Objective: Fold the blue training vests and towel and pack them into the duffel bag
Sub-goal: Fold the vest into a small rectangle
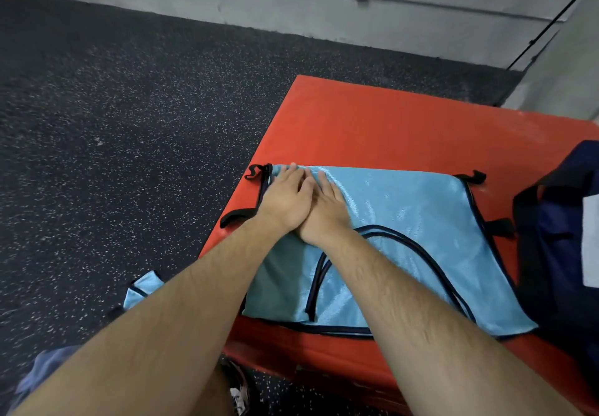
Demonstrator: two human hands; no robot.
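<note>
A light blue training vest (405,221) with black piping and black side straps lies flat on the red mat (389,123). My left hand (285,198) and my right hand (324,208) lie side by side, fingers straight, pressing on the vest's far left corner. The navy duffel bag (560,237) stands on the mat's right edge, with something white showing at its side. Another piece of light blue fabric (142,289) lies on the floor at the left, partly hidden by my left forearm.
Dark speckled rubber flooring (129,123) surrounds the mat on the left and behind. A grey wall (324,10) with a conduit runs along the back. A shoe (240,393) shows near the mat's front edge.
</note>
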